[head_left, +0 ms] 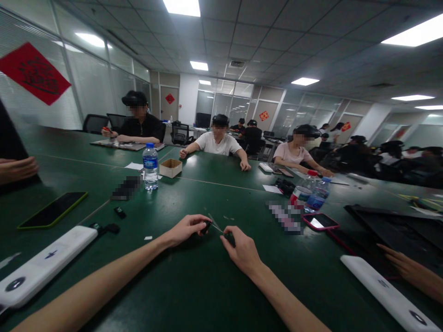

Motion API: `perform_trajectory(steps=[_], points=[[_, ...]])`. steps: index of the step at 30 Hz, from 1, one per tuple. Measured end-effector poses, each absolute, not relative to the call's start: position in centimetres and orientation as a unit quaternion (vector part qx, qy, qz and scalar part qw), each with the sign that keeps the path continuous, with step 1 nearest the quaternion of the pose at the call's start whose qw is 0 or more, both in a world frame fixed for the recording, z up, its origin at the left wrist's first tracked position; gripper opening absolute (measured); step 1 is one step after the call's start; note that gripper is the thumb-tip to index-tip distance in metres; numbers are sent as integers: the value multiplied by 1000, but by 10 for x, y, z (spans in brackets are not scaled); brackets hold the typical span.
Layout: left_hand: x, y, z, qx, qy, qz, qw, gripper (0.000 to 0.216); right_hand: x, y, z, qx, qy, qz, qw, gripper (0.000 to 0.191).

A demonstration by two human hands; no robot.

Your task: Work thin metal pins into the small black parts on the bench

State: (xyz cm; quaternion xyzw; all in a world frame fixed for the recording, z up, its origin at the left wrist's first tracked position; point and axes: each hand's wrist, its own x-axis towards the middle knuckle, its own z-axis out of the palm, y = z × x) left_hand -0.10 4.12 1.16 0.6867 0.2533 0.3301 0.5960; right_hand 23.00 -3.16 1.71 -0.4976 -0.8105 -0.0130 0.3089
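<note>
Both my forearms reach out over the dark green table (214, 286). My left hand (185, 229) is closed, pinching a small black part at its fingertips. My right hand (242, 251) is closed too, fingers curled round another small dark piece. A thin pale strip or wire runs between the two hands, just above the table. What the small pieces are is too small to make out.
White power banks lie at left (38, 269) and right (387, 288). A phone with a green edge (51, 210), a pink-cased phone (320, 221), water bottles (150, 166) (311, 193) and a small cardboard box (170, 168) stand around. Other people sit along the far side; another person's hand (411, 269) rests at right.
</note>
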Motion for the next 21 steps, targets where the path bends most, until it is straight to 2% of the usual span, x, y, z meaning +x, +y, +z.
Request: perform_trajectory(steps=[21], points=[[-1, 39, 13, 705, 260, 330, 571, 42, 229, -32, 17, -492, -815, -31, 305, 16]])
